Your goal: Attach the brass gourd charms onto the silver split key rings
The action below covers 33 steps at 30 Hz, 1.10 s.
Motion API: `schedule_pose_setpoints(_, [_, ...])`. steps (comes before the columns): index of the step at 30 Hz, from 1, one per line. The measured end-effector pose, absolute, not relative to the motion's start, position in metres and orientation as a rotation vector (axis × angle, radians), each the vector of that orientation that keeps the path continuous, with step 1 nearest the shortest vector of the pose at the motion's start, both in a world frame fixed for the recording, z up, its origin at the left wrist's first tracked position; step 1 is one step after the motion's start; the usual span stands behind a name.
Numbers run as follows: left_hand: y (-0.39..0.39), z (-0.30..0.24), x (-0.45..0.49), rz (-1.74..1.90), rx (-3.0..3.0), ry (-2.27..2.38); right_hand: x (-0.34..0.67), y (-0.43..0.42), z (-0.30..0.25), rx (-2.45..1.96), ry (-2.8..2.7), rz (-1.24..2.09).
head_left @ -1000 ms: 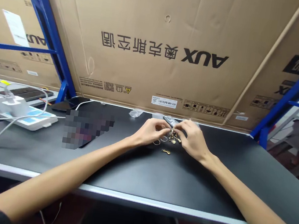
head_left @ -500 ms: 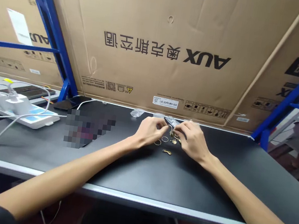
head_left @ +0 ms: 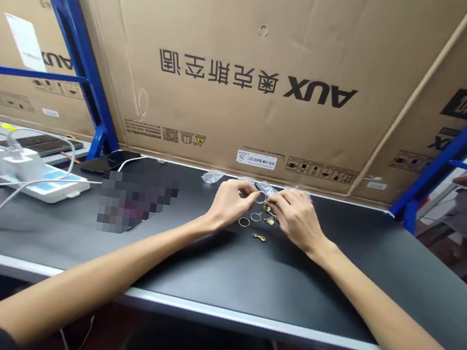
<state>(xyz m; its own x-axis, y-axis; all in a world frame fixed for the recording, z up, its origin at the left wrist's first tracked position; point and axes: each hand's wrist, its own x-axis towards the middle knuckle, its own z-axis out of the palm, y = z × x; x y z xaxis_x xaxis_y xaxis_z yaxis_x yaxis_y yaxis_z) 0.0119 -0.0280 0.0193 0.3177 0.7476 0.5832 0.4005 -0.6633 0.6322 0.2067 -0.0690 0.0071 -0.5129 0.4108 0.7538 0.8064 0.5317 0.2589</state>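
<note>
My left hand (head_left: 231, 205) is closed in a pinch at a thin metal ring (head_left: 260, 203), held just above the black tabletop. My right hand (head_left: 300, 222) is also closed, with thumb and fingertips together at the far side of that ring, beside small gold charms (head_left: 270, 221). What lies between the right fingertips is too small to make out. Below the hands lie a loose metal ring (head_left: 243, 226) and a second one (head_left: 255, 221). Closer to me, a small elongated gold pendant (head_left: 259, 238) rests alone on the table.
Crumpled clear plastic bags (head_left: 213, 177) lie along the table's back edge. Behind stands a large cardboard box (head_left: 220, 22) between blue rack posts (head_left: 86, 61). To the left are a white power strip (head_left: 49, 187) with cables, a black phone-like slab (head_left: 107, 163) and a pixelated patch.
The hands stay close together around the ring, with small finger shifts. The ring between them sits slightly lower. The whole view has shifted a little.
</note>
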Motion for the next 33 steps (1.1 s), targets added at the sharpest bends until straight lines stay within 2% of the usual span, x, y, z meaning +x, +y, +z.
schedule_pose_setpoints(5, [-0.018, 0.019, 0.008, 1.272, 2.254, 1.033, 0.204, -0.071, 0.006, -1.024, -2.12, -0.773])
schedule_pose_setpoints(11, [0.007, 0.01, -0.008, 0.853, 2.408, 1.174, 0.206, -0.078, 0.011, -1.157, -2.252, -0.428])
schedule_pose_setpoints(17, [0.007, 0.026, -0.019, 0.58, 2.566, 1.214, 0.207, -0.084, 0.012, -1.1, -2.521, 0.085])
schedule_pose_setpoints(21, [-0.001, 0.032, -0.019, 0.304, 2.736, 0.932, 0.204, -0.084, 0.009, -1.073, -2.546, 0.113])
schedule_pose_setpoints(24, [-0.005, 0.029, -0.017, 0.271, 2.855, 0.844, 0.202, -0.084, 0.007, -1.083, -2.55, 0.085])
schedule_pose_setpoints(29, [-0.008, 0.022, -0.014, 0.257, 2.855, 1.053, 0.197, -0.085, 0.006, -1.157, -2.459, 0.079])
schedule_pose_setpoints(33, [-0.012, 0.02, -0.012, 0.287, 2.765, 1.15, 0.192, -0.086, 0.007, -1.257, -2.238, 0.299])
